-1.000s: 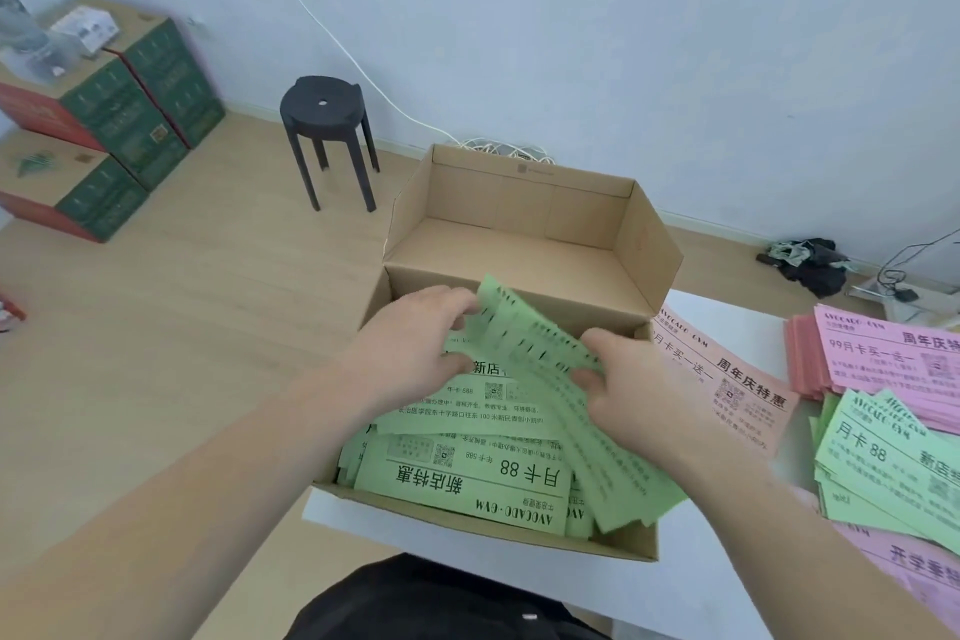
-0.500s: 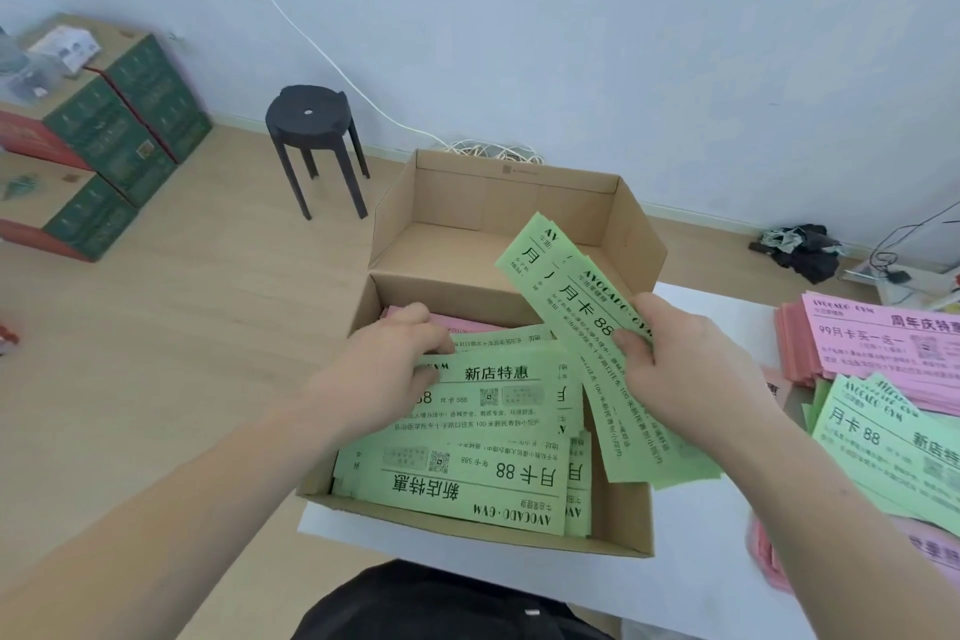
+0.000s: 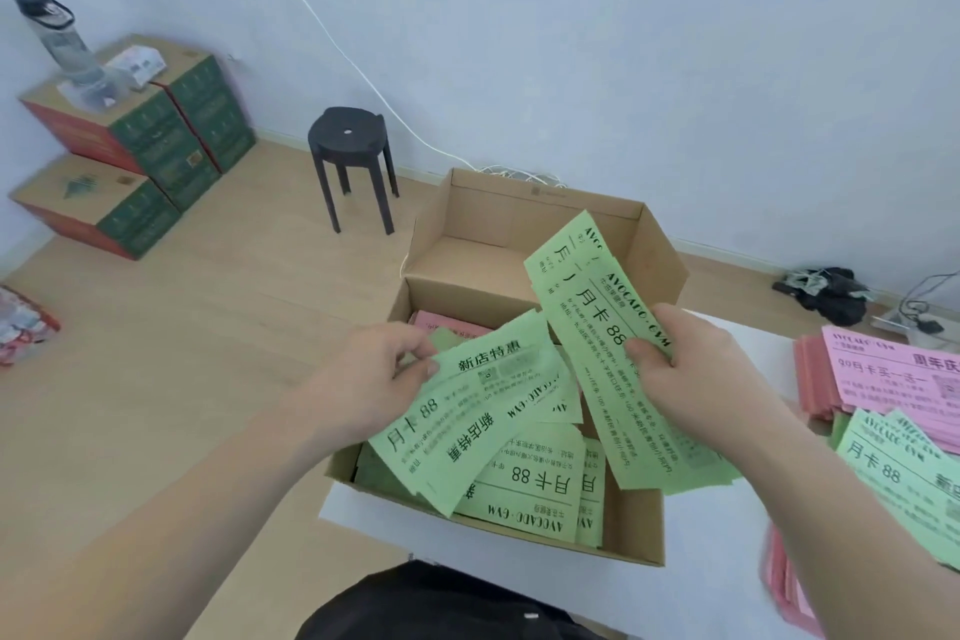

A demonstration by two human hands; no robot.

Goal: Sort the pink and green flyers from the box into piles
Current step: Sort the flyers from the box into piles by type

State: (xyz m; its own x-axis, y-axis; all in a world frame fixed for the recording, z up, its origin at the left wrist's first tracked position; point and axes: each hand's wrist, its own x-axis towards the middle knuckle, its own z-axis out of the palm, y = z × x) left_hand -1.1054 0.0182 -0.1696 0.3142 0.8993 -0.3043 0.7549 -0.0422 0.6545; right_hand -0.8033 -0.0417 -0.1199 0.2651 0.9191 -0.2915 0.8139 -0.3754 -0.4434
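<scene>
Since there's only the head view, all of this comes from it. I see the cardboard box (image 3: 519,224) open on the white table (image 3: 701,577), at its left edge. The left hand (image 3: 379,379) pinches the fanned green flyers (image 3: 467,411) by one end, thumb on top, low over the box. The right hand (image 3: 696,369) grips the green bundle (image 3: 587,307) round its middle, fingers curled over the far edge, and holds it tilted above the box's right side. Loose green flyers (image 3: 524,489) lie in the box, with a pink flyer (image 3: 447,322) at the back. To the right on the table, the pink pile (image 3: 883,374) sits behind the green pile (image 3: 898,468). On the floor are a black stool (image 3: 348,140) and stacked cartons (image 3: 145,135).
</scene>
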